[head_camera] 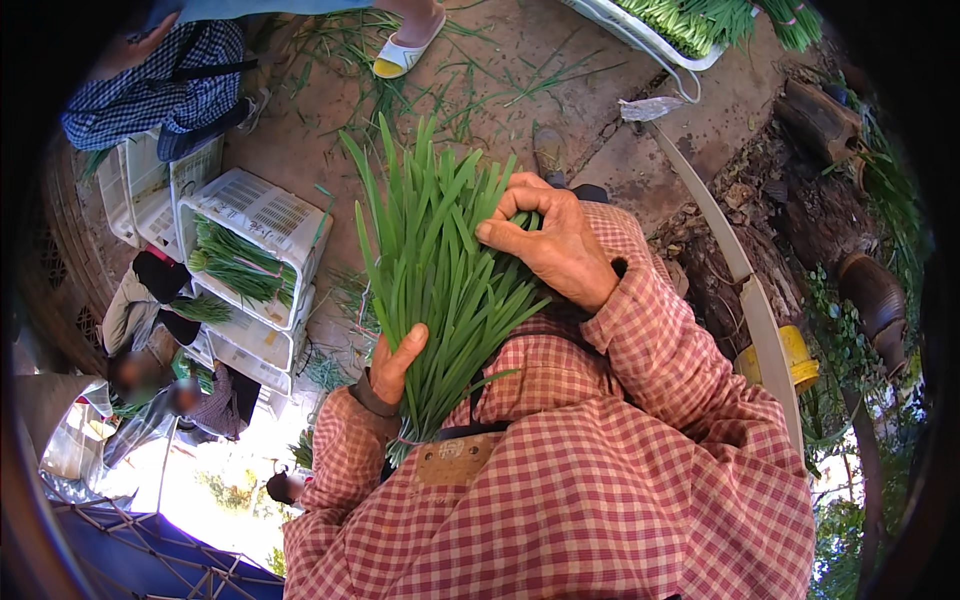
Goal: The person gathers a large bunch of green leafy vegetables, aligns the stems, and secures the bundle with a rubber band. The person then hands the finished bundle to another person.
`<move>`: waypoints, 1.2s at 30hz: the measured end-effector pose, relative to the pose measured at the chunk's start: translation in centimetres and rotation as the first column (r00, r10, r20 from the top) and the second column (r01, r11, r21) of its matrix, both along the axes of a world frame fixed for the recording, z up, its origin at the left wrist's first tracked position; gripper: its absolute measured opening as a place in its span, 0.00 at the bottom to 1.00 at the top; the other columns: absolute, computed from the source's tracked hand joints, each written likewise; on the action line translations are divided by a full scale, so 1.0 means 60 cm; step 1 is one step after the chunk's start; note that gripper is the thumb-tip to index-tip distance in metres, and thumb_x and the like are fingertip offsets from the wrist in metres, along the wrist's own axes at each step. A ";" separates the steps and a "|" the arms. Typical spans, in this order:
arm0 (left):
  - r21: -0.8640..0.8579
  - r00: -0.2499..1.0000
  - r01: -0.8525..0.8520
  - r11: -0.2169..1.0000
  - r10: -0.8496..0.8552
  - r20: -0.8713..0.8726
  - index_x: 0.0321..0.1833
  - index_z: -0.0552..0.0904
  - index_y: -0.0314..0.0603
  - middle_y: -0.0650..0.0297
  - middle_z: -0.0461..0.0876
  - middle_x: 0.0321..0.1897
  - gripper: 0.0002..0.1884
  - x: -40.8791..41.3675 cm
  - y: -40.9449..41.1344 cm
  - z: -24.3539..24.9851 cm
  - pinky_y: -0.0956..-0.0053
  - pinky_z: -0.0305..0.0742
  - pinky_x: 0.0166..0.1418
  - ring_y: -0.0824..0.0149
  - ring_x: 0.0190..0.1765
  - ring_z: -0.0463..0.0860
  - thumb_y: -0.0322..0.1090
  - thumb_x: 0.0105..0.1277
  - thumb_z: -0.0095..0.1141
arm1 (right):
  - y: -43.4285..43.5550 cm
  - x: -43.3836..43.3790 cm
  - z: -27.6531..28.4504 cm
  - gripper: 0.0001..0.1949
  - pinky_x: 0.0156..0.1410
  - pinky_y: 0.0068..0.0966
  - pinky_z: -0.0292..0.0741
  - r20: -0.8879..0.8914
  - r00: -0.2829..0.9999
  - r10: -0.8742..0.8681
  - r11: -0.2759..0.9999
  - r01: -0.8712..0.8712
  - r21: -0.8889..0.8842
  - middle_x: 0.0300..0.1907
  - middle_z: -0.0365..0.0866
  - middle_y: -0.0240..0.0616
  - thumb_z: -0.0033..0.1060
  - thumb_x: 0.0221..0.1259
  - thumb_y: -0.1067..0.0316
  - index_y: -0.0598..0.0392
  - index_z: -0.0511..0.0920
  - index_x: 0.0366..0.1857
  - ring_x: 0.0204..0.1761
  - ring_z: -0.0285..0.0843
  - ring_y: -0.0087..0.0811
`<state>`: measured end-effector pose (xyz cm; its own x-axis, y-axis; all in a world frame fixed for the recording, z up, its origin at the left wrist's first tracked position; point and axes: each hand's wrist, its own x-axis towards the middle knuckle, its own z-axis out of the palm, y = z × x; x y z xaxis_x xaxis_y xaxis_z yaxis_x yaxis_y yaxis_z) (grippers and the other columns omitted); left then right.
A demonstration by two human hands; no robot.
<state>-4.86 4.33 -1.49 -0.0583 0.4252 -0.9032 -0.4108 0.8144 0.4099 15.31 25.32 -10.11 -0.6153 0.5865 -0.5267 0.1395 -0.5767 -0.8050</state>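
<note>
A thick bunch of flat green leaves, apparently garlic chives point(442, 277), fans out in front of my lap. My left hand point(397, 367) grips its lower left side, thumb lying across the leaves. Below that hand the stems narrow to a thin tie point(409, 441) near my waist. My right hand point(547, 240) is at the upper right of the bunch, with thumb and forefinger closed on some leaves; the other fingers curl partly out of sight. Checked red sleeves cover both arms.
White plastic crates point(255, 199) stand at left, one holding tied chive bunches point(244, 259). Another crate point(705, 64) of greens is at upper right. Loose leaves point(465, 75) litter the ground. A yellow bucket point(795, 358) is at right. Several people are nearby on the left.
</note>
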 end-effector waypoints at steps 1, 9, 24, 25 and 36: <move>-0.008 1.000 -0.013 1.000 0.013 0.007 0.78 0.77 0.31 0.51 0.86 0.65 0.34 0.000 -0.001 0.000 0.61 0.84 0.65 0.58 0.61 0.88 0.55 0.83 0.60 | 0.002 0.003 0.000 0.11 0.74 0.44 0.73 0.013 1.000 0.018 1.000 -0.018 0.001 0.60 0.83 0.47 0.80 0.64 0.63 0.60 0.88 0.32 0.63 0.81 0.43; -0.004 0.999 -0.024 1.000 0.024 0.039 0.78 0.77 0.31 0.51 0.87 0.66 0.33 0.004 0.005 0.005 0.60 0.83 0.67 0.58 0.62 0.88 0.53 0.83 0.62 | -0.001 0.011 -0.004 0.06 0.66 0.31 0.79 -0.181 0.970 -0.164 0.842 0.042 -0.537 0.60 0.87 0.44 0.72 0.64 0.72 0.63 0.86 0.33 0.57 0.85 0.33; 0.030 0.993 0.117 0.993 -0.117 -0.010 0.77 0.79 0.32 0.51 0.87 0.68 0.32 0.014 0.023 0.016 0.59 0.79 0.72 0.58 0.67 0.85 0.54 0.85 0.58 | 0.077 0.059 0.006 0.09 0.69 0.36 0.78 0.082 0.984 -0.159 0.987 0.156 0.041 0.69 0.86 0.45 0.77 0.71 0.64 0.58 0.90 0.43 0.64 0.81 0.31; 0.031 0.993 0.119 0.992 -0.119 0.001 0.78 0.79 0.32 0.51 0.86 0.68 0.32 0.015 0.023 0.017 0.59 0.79 0.73 0.57 0.67 0.85 0.54 0.85 0.57 | 0.073 0.057 0.013 0.07 0.70 0.37 0.77 0.070 0.989 -0.128 0.988 0.121 0.097 0.69 0.86 0.44 0.78 0.70 0.65 0.57 0.91 0.41 0.65 0.80 0.31; 0.030 0.991 0.130 0.991 -0.130 0.004 0.80 0.77 0.32 0.50 0.85 0.71 0.34 0.006 0.004 0.009 0.57 0.79 0.73 0.56 0.69 0.85 0.55 0.85 0.57 | 0.046 0.043 0.015 0.11 0.72 0.44 0.76 0.031 0.996 -0.087 0.946 0.073 0.314 0.65 0.84 0.52 0.71 0.74 0.66 0.62 0.82 0.35 0.65 0.83 0.44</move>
<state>-4.48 4.57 -0.98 0.0042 0.4557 -0.8901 -0.3044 0.8485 0.4329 17.91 28.07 -9.22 -0.5399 0.7725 -0.3344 0.1425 -0.3077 -0.9408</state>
